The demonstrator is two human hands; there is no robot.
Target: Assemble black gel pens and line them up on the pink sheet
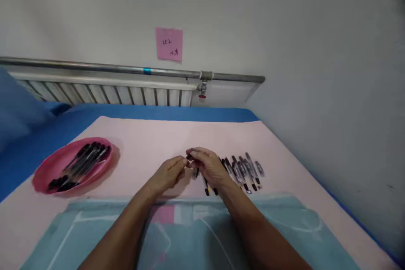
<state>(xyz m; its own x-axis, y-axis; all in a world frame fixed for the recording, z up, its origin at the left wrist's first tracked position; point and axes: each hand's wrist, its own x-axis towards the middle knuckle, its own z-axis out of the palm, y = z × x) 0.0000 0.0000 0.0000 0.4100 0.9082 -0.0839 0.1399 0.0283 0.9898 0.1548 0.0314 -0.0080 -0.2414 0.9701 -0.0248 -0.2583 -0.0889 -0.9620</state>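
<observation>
Pinched between the fingertips of both hands, a black pen (189, 157) is held just above the pink sheet (152, 139), near the middle of the table. The left hand (167, 174) is closed on the pen from the left, with thumb and forefinger brought together at its upper end. The right hand (209, 167) is curled over it from the right, its fingers closed on the same end, so that the two hands touch there. Most of the pen's length is hidden under the right hand.

A row of black pens (244, 170) is laid side by side on the sheet just to the right of the right hand, and a few more tips can be seen under the right wrist. Well apart to the left, a pink tray (47, 168) is set on the sheet, with a bundle of pens (80, 163) lying in it.

A clear bluish plastic sheet (284, 223) is spread across the near edge, under both forearms. Blue cloth (158, 113) is seen beyond the pink sheet. On the wall behind, a radiator (104, 93), a metal pipe (95, 67) and a pink note (169, 44) are seen.
</observation>
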